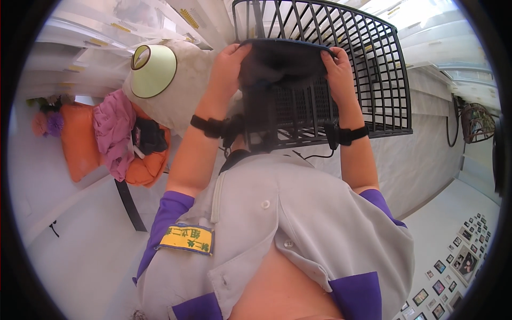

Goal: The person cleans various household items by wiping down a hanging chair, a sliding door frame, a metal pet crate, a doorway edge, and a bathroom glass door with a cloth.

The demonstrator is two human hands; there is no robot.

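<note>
A dark piece of cloth (284, 60), black with a bluish upper edge, is stretched out in front of me. My left hand (230, 68) pinches its left upper corner between thumb and fingers. At the opposite corner my right hand (339, 72) grips it the same way. The lower part of the cloth is blurred, and where it ends is hard to tell. Behind and below it stands a large black barred basket or cage (384, 88). A black strap with a small device is on each of my wrists.
On the left, a pale green sun visor (158, 76) rests on a fluffy white cover (192, 68). Beside it an orange seat (78, 140) bears a pink cloth (114, 136) and a black item (150, 136). Sheer curtains (96, 24) hang behind. A wicker basket (478, 122) is far right.
</note>
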